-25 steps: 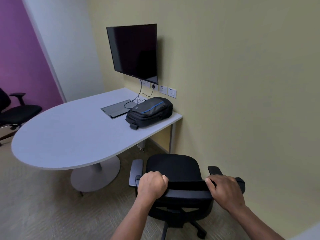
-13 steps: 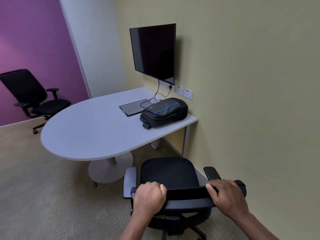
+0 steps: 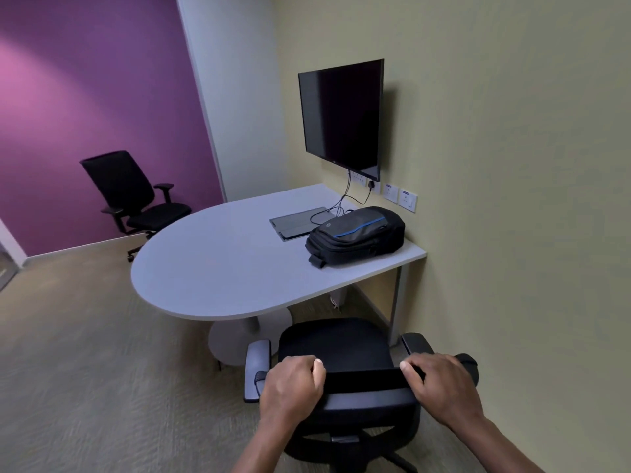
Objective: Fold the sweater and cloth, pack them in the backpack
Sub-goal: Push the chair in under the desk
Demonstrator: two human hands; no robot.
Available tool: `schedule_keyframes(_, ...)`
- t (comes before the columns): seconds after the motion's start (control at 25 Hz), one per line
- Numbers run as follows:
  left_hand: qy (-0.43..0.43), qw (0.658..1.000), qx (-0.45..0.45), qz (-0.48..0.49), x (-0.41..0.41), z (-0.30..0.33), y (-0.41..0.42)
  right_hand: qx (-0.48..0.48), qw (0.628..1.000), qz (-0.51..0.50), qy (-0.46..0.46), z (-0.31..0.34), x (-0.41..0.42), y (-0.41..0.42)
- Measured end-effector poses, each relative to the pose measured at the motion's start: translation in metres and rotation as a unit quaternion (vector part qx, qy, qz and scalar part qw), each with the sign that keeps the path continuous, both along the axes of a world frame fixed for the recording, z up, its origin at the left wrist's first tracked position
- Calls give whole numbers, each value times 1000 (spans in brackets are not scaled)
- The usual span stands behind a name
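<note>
A black backpack with a blue stripe lies zipped on the white table, at its right end near the wall. No sweater or cloth is in view. Right in front of me stands a black office chair, seen from behind. My left hand grips the left side of its backrest top. My right hand grips the right side of the same backrest. Both hands are well short of the backpack.
A dark monitor hangs on the yellow wall above the table, with cables running to a grey floor-box lid set in the tabletop. A second black office chair stands by the purple wall. Carpet lies to the left.
The view has swung left, bringing the second chair and purple wall into sight. My hands keep the same grip on the backrest, and the chair sits slightly farther from the table.
</note>
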State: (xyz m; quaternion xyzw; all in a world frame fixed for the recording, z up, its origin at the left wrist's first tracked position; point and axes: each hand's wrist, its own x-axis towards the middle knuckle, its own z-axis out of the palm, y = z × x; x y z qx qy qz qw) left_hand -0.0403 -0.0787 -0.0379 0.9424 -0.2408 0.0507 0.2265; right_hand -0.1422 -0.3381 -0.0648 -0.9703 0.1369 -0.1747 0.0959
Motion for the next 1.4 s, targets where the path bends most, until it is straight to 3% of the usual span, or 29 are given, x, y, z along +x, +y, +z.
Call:
schedule_keyframes(0.8, -39, 998, 27, 51, 83, 7, -60, 19, 999, 36, -7, 9, 113, -62)
schedule_keyframes(1.4, -6, 997, 32, 76, 200, 4, -130, 10, 997, 77, -7, 7, 247, -139)
